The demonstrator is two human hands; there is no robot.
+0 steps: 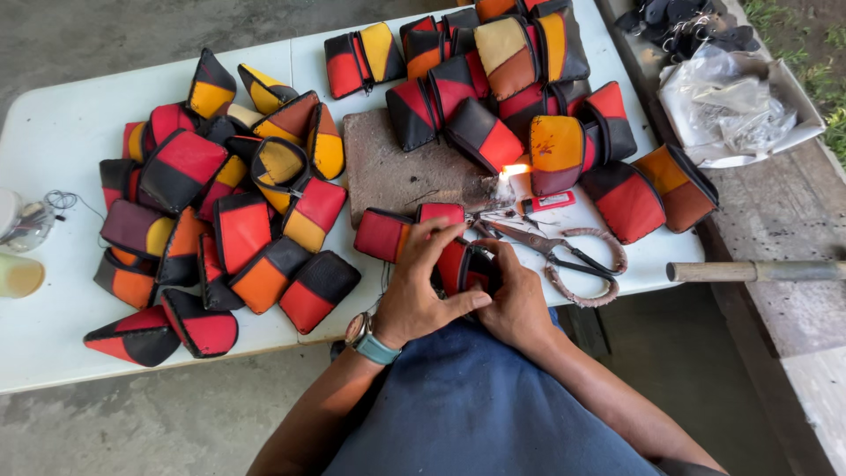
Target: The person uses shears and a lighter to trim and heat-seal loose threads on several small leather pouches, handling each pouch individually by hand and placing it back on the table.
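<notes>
1. We see our left hand (414,291) at the near edge of the white desk (53,141), its fingers (432,236) curled closed over the top of a small red and black pouch (458,264); a teal-strapped watch (370,342) sits on that wrist.
2. Our right hand (515,300) grips the same pouch from the right side, fingers wrapped closed around it; the pouch is held between both hands, just above the near desk edge and in front of our blue garment (476,405).
3. Just far of the hands lie two more red pouches (383,234) touching a flat brown stone slab (401,172) at the middle of the desk.
4. At the slab's right near corner a small flame (514,170) burns; a red lighter (551,202) lies just right of it.
5. A pair of scissors (538,242) lies on the desk right of our hands, with a looped braided cord (590,264) around its handles.
6. A big heap of red, orange, yellow and black pouches (220,203) covers the left part of the desk; a second heap (529,79) lies on the far right side.
7. At the far left edge stand a clear glass (22,225) and a cup (18,275); a crumpled plastic bag (731,106) rests on a wooden bench right of the desk; a wooden handle (749,271) juts in from the right.
</notes>
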